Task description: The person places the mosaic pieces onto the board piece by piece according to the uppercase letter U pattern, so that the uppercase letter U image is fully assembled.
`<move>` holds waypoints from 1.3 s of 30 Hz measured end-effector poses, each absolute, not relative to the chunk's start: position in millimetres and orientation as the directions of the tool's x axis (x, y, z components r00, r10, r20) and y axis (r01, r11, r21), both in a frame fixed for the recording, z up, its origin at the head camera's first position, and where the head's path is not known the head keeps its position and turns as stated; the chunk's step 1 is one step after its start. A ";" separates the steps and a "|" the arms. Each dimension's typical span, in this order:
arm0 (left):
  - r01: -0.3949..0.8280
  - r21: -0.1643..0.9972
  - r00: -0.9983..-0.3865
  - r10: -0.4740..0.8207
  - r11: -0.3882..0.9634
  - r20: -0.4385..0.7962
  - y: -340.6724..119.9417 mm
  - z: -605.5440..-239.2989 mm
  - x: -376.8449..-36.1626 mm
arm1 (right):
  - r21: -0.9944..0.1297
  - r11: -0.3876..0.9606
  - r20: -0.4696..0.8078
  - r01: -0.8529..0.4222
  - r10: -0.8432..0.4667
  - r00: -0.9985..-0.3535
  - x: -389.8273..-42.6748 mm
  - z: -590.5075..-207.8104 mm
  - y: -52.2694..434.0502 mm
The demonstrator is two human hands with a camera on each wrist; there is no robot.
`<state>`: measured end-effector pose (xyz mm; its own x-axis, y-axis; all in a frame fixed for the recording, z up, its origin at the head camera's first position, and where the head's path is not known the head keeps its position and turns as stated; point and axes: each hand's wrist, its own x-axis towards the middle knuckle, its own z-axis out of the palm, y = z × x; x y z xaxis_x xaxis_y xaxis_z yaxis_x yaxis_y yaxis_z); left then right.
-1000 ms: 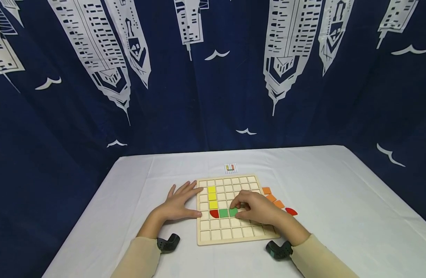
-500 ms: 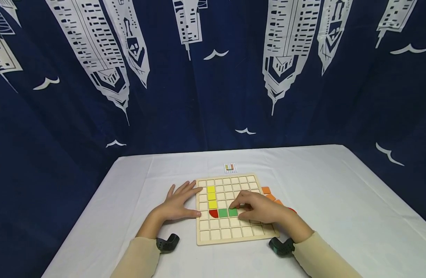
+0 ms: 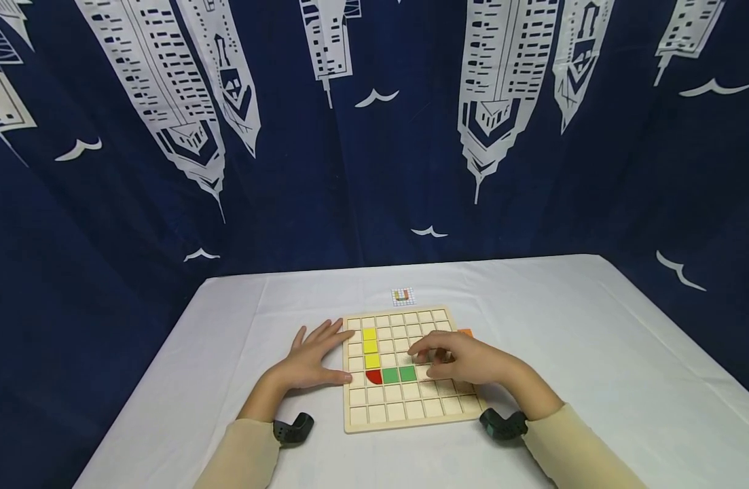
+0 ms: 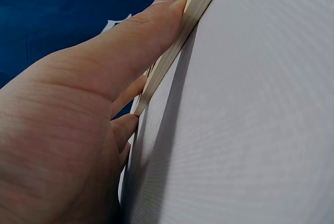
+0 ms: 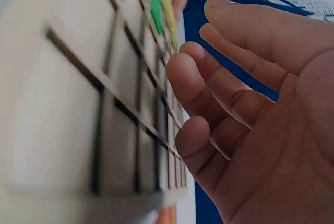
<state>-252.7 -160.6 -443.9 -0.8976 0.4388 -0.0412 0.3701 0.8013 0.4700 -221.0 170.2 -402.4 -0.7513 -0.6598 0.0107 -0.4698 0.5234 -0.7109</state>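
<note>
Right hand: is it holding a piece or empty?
Empty. The right hand hovers over the wooden grid board; the right wrist view shows its fingers loosely spread, nothing between them.

White tablecloth (image 3: pixel 570 326) covering the table; small pattern card (image 3: pixel 403 296) lying beyond the board; dark blue curtain (image 3: pixel 374 136) printed with white skyscrapers behind.

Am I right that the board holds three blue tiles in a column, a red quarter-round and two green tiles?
Not quite: the three stacked tiles are yellow, not blue, as the head view shows. The board does hold a red quarter-round and two green tiles.
</note>
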 end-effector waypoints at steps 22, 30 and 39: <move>0.381 0.456 -0.891 0.450 0.805 -0.051 -163.3 -443.3 -253.4 | -0.653 0.656 -0.059 -0.377 -0.540 -0.839 -227.0 -365.3 260.4; 0.380 0.454 -0.892 0.449 0.806 -0.050 -162.4 -444.0 -253.6 | -0.689 0.645 -0.152 -0.330 -0.574 -0.805 -227.7 -371.7 284.0; 0.387 0.446 -0.892 0.450 0.807 -0.041 -163.1 -446.3 -255.0 | -0.720 0.628 -0.222 -0.294 -0.611 -0.760 -234.2 -390.1 291.3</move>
